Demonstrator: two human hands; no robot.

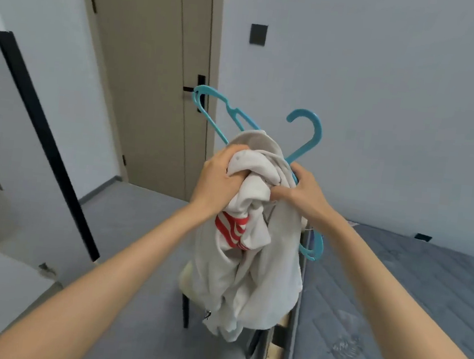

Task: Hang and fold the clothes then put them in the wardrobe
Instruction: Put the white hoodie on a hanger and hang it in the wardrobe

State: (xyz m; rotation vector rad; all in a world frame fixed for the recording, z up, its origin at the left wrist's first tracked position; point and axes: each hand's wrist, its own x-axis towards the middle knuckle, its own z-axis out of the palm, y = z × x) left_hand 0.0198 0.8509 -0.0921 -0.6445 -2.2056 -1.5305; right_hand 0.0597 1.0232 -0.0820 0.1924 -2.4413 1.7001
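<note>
Pale grey clothes [252,263] hang bunched at frame centre, clenched by left hand [218,177] and right hand [302,192] among blue hangers [308,137]. Tangled hangers could snag fabric, spilling pieces onto the floor [136,227].

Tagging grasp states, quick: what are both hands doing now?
Left hand: closed, gripping the bunched white garment.
Right hand: closed on the same garment; grip on the blue hanger unclear.

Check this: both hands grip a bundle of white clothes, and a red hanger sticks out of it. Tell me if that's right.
Not quite: the hanger is blue, not red, as the head view shows. The left hand and right hand do both grip the clothes.
</note>
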